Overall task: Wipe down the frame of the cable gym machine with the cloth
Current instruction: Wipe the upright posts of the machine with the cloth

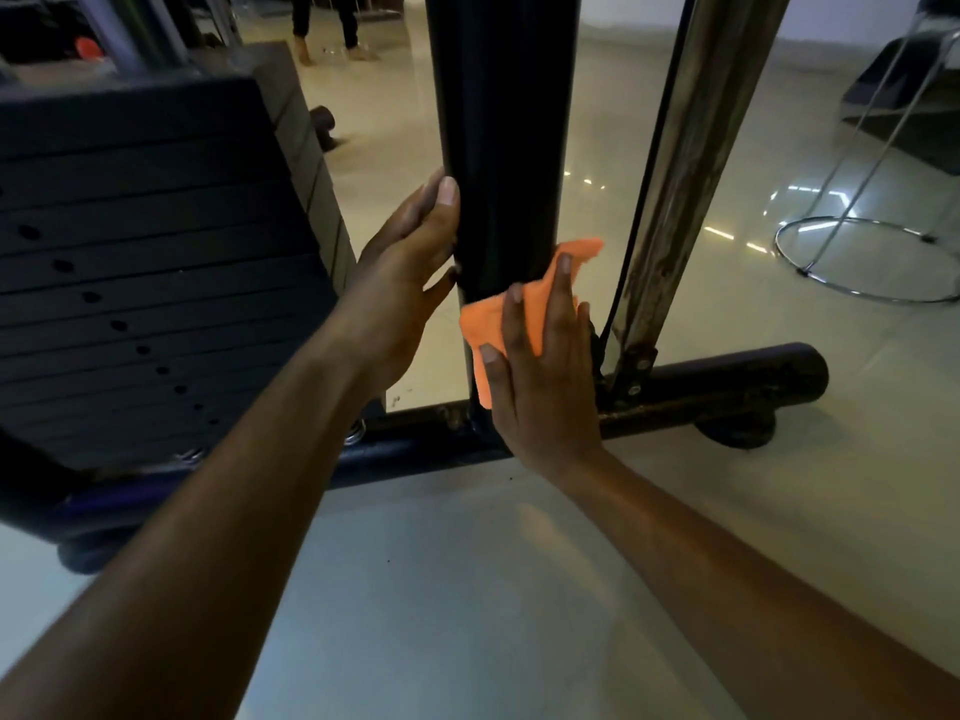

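A thick black upright post (501,148) of the cable machine rises from the black base bar (727,379) on the floor. My right hand (543,376) presses an orange cloth (480,324) flat against the lower part of the post, fingers straight and spread. My left hand (410,267) rests on the post's left side a little higher, thumb up along it and fingers reaching behind, out of sight.
A black weight stack (145,283) with pin holes stands at the left. A chrome guide rod (691,163) and black cable (644,194) run up on the right. A chrome stool base (872,257) is at far right. A person's legs (324,23) stand far back.
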Motion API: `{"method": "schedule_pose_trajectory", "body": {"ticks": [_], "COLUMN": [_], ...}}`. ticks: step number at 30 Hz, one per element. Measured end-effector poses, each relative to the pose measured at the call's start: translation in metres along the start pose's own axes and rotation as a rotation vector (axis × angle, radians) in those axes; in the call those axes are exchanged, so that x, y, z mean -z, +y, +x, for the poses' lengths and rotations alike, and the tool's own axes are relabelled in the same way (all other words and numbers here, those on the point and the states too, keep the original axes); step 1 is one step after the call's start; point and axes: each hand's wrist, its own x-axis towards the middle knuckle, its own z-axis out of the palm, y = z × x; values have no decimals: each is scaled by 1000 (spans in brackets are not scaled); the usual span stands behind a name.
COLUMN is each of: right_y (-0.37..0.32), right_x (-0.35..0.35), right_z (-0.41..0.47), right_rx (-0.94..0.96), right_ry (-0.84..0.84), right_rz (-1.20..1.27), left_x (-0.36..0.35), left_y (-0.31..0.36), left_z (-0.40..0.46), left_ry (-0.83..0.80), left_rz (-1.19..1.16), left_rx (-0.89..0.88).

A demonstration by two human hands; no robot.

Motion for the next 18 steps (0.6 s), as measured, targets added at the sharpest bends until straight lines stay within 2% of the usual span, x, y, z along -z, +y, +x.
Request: {"method": "schedule_pose_trajectory", "body": {"ticks": [5, 13, 15, 18], "right_y": [-28, 18, 9, -19], "right_x": [11, -27, -28, -25], "right_z": [35, -57, -51, -20], "right_rx": [-98, -89, -125, -250], "right_ry": [154, -57, -18, 134], "right_rz": [149, -138, -97, 74], "left_x": [5, -4, -5, -6], "left_y": [-2, -33, -40, -46], "left_z": [1, -13, -14, -15], "left_ry": [-37, -30, -29, -49], "left_rz": [35, 15, 3, 9], "left_rx": [20, 72, 80, 88]}}
